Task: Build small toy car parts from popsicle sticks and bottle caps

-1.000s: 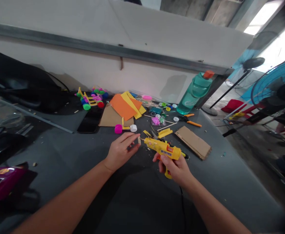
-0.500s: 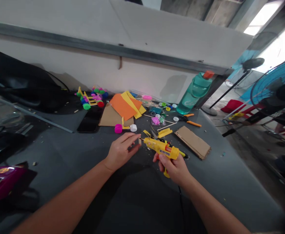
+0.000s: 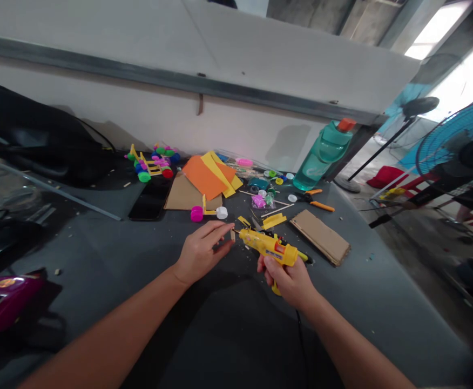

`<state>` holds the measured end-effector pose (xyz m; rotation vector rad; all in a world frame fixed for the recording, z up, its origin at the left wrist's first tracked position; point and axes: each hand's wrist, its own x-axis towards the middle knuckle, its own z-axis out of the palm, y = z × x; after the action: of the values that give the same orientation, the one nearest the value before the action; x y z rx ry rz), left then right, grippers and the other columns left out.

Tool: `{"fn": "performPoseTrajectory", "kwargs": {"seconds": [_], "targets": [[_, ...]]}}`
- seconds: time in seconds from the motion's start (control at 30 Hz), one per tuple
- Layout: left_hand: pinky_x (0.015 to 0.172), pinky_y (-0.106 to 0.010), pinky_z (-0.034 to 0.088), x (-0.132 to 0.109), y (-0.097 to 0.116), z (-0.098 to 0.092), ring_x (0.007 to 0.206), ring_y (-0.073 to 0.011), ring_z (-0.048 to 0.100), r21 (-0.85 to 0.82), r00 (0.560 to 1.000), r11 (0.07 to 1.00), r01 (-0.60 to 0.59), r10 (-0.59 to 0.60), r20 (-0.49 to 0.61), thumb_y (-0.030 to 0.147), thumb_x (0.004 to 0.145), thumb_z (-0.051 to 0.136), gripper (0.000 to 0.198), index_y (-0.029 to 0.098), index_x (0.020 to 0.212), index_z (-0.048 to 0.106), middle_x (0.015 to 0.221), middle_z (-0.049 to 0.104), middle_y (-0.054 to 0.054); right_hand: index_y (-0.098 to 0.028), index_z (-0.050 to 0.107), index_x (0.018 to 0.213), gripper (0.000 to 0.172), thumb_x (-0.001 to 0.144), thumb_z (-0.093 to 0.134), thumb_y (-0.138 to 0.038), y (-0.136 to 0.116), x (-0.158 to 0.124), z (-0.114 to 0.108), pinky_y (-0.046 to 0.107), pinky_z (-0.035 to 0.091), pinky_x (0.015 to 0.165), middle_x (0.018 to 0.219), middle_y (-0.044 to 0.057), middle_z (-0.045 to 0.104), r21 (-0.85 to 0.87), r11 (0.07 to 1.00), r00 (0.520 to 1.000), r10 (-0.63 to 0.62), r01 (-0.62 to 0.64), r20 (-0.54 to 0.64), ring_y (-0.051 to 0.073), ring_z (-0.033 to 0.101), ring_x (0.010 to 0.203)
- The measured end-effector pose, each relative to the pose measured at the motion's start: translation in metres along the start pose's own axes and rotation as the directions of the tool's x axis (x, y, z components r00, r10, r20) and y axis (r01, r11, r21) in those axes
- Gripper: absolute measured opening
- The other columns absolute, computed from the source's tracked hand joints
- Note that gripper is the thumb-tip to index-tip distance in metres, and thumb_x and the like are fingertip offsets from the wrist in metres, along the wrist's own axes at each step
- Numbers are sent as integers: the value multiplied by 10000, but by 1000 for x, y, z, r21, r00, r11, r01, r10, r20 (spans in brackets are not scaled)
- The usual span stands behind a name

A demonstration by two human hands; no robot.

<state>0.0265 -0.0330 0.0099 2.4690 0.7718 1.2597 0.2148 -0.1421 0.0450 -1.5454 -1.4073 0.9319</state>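
Note:
My right hand [image 3: 285, 275] is wrapped round the handle of a yellow glue gun [image 3: 267, 246], whose nozzle points left. Between the fingertips of my left hand [image 3: 204, 251] is a small flat wooden piece [image 3: 232, 235], held upright. The nozzle tip is at the upper part of this piece; whether they touch I cannot tell. Just beyond my left hand stands a small yellow frame [image 3: 209, 210] with a magenta bottle cap [image 3: 196, 214] and a white bottle cap [image 3: 221, 212] at its ends. Dark-handled tools lie partly hidden behind the glue gun.
Orange paper [image 3: 204, 175] lies on cardboard beside a black phone [image 3: 150, 200]. A teal bottle [image 3: 319, 156], orange-handled pliers [image 3: 321, 205] and a cardboard piece [image 3: 321, 236] are at the right. Colourful cap models [image 3: 151, 165] stand at the back left, and a purple toy car [image 3: 7, 302] sits near left.
Both hands stay almost in place. The fingers of my right hand at the glue gun's trigger have shifted slightly, and the nozzle remains at the wooden piece.

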Motion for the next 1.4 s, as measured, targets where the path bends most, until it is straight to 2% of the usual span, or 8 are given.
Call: {"fn": "performPoseTrajectory", "kwargs": {"seconds": [0.57,1.17,1.4], "targets": [[690,-228,544,0,0,0,754,-108,598,14,1000,1000,1,-1,-5,241,837,539,308,205,1139,580,1032,606,-76,-170,550,617,324,841,456,-384,7,0,1,198,358,413,466,-16,483,-60,998,1000,-16,15,-8,95,456,421],[649,-222,532,-1,-3,1,690,-86,562,-16,999,999,33,-33,-1,232,821,564,324,200,1143,574,1044,586,-71,-155,584,668,299,838,467,-373,6,1,1,199,354,419,476,-17,483,-4,1000,1000,-24,24,9,90,439,422],[731,-243,532,-1,-1,0,808,-120,593,27,999,1000,5,-6,33,229,820,566,329,203,1147,574,1049,594,-72,-153,589,668,297,825,478,-379,3,1,2,203,349,412,450,-21,470,18,1000,1000,-6,6,0,90,430,406]]}}
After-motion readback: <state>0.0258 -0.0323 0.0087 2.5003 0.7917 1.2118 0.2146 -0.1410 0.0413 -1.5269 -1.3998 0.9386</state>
